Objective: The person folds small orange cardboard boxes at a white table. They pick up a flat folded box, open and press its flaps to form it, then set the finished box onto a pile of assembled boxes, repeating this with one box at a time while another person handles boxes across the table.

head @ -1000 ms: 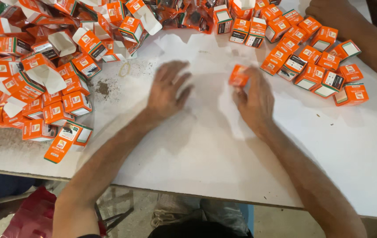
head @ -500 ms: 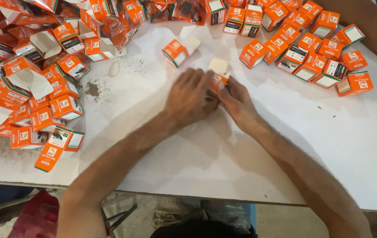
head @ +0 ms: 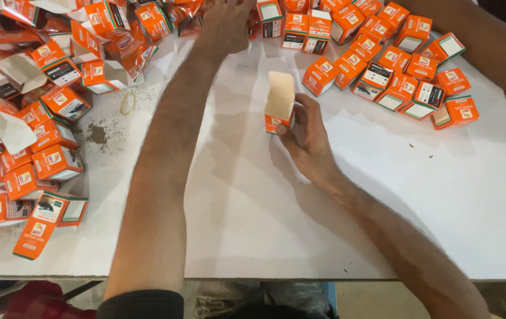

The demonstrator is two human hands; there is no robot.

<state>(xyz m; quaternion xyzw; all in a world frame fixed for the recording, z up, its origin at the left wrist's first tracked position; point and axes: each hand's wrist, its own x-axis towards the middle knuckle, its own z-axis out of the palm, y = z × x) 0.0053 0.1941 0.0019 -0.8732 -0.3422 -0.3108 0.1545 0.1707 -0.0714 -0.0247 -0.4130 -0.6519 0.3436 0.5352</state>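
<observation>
My right hand [head: 307, 137] grips a small orange carton [head: 279, 106] that stands upright on the white table [head: 347, 201], its top flap open and pointing up. My left hand [head: 227, 22] is stretched far forward to the heap of small items and orange boxes at the table's far edge; its fingers are partly cut off by the frame, and I cannot tell what they hold.
Opened and flat orange cartons [head: 40, 118] lie heaped on the left. Closed orange boxes [head: 401, 71] are grouped at the far right. Another person's arm [head: 489, 47] reaches in at the top right. A rubber band [head: 127, 102] and a dark smudge [head: 96, 134] lie left of centre.
Both hands were together on the carton at the table's middle. Now my left hand has let go and reached forward to the far pile, while the right holds the opened carton alone.
</observation>
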